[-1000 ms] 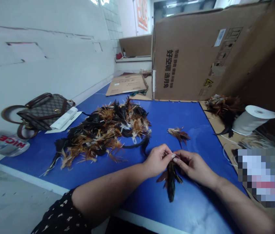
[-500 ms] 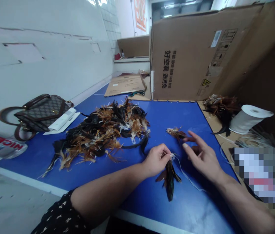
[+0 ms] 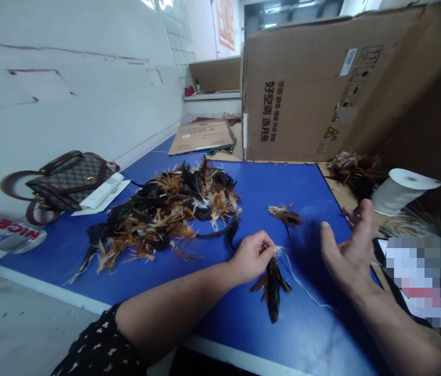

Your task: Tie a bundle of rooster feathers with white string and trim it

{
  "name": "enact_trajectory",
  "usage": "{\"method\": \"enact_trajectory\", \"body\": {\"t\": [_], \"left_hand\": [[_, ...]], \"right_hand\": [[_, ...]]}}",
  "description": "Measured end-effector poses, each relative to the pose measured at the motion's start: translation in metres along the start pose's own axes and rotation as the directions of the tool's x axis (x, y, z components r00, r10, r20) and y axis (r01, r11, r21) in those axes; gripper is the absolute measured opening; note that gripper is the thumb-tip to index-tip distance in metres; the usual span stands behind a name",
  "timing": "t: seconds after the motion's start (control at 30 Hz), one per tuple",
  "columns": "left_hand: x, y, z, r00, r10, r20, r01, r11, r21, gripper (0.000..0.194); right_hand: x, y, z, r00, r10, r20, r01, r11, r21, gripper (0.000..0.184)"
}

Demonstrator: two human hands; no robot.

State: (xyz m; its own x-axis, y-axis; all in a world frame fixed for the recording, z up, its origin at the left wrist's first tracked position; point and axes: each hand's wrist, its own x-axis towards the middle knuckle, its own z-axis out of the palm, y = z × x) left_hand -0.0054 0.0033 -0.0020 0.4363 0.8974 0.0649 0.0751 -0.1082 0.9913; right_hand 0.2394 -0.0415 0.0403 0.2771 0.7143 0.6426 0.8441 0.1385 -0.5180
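My left hand (image 3: 254, 257) pinches the pale tied end of a feather bunch (image 3: 272, 292), whose dark and brown feathers hang down toward me. From that end a thin white string (image 3: 302, 284) trails across the blue table toward the right. My right hand (image 3: 351, 250) is raised over the table's right side, fingers spread, and I see nothing in it. A small brown feather bunch (image 3: 285, 215) lies on the table between the hands, a little farther off. Left of my left hand spreads a large heap of black and orange-brown feathers (image 3: 165, 209).
At the right edge stand a white spool (image 3: 404, 193), more brown feathers (image 3: 355, 169) and a pixelated flat item (image 3: 424, 284). A big cardboard box (image 3: 302, 99) walls off the back. A handbag (image 3: 73, 180) and a plastic bottle (image 3: 9, 232) lie at the left.
My right hand has moved right, away from the small loose feather bunch, and its fingers have spread upward. My left hand keeps its pinch on the feather bunch in the same place.
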Motion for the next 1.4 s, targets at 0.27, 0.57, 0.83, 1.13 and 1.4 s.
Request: {"method": "enact_trajectory", "body": {"t": [0.27,0.57,0.83,1.13,1.4], "left_hand": [[-0.001,0.002,-0.001,1.000,0.018,0.007,-0.018,1.000,0.020,0.016],[-0.001,0.007,-0.002,0.999,0.029,0.013,-0.030,0.999,0.042,0.015],[-0.001,0.006,-0.002,1.000,0.015,0.008,-0.015,0.999,0.042,0.011],[-0.001,0.007,-0.002,1.000,0.031,0.005,-0.031,0.999,0.038,0.013],[-0.001,0.008,0.000,1.000,0.019,0.005,-0.019,1.000,0.005,0.015]], "right_hand": [[-0.001,0.003,0.008,0.990,-0.088,-0.110,0.084,0.996,-0.041,0.101],[0.006,0.011,-0.002,0.997,-0.003,-0.082,-0.006,0.994,-0.105,0.105],[0.014,0.021,-0.003,0.991,0.130,-0.043,-0.134,0.984,-0.114,0.109],[0.019,0.025,-0.006,0.984,0.173,-0.036,-0.177,0.972,-0.157,0.109],[-0.001,0.019,0.013,0.992,-0.011,0.127,0.017,0.999,-0.039,0.098]]}}
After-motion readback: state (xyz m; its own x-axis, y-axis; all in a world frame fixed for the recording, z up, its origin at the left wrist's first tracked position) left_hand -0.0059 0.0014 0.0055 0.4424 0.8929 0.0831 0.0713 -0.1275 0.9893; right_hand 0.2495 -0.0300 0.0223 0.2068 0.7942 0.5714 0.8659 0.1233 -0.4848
